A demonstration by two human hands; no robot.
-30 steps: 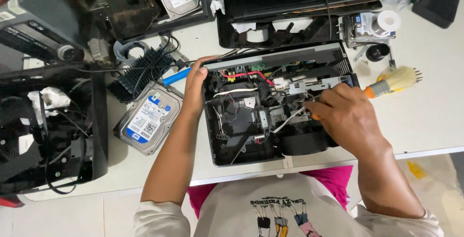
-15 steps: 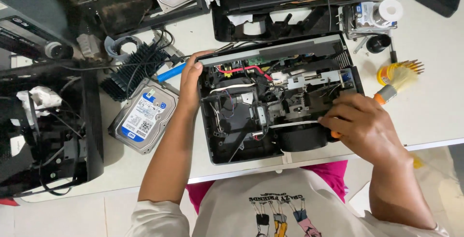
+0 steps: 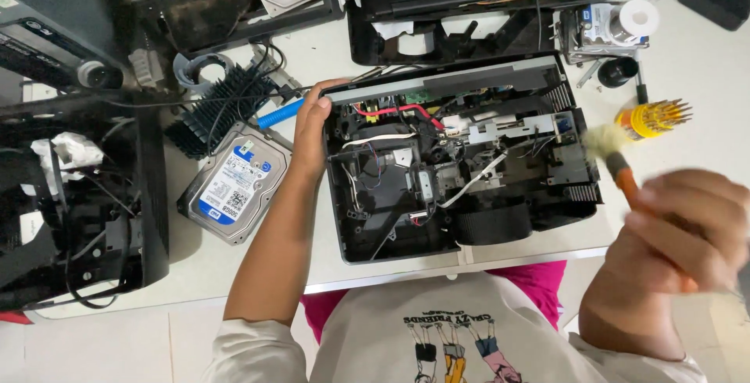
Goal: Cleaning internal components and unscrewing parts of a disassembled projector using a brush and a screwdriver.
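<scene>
Projector (image 3: 461, 156) lies opened on your table (image 3: 687, 71), its insides a dark tangle. Your left hand (image 3: 311, 129) grips its left edge, fingers curled. Your right hand (image 3: 680, 235), blurred, seems clenched around a brush (image 3: 613, 160).

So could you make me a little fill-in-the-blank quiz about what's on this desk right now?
1. The left hand grips the opened device's ____ edge.
2. The right hand holds a ____ with an orange handle.
3. The hard drive lies on the ____ side of the left forearm.
Missing words: left; brush; left
</scene>
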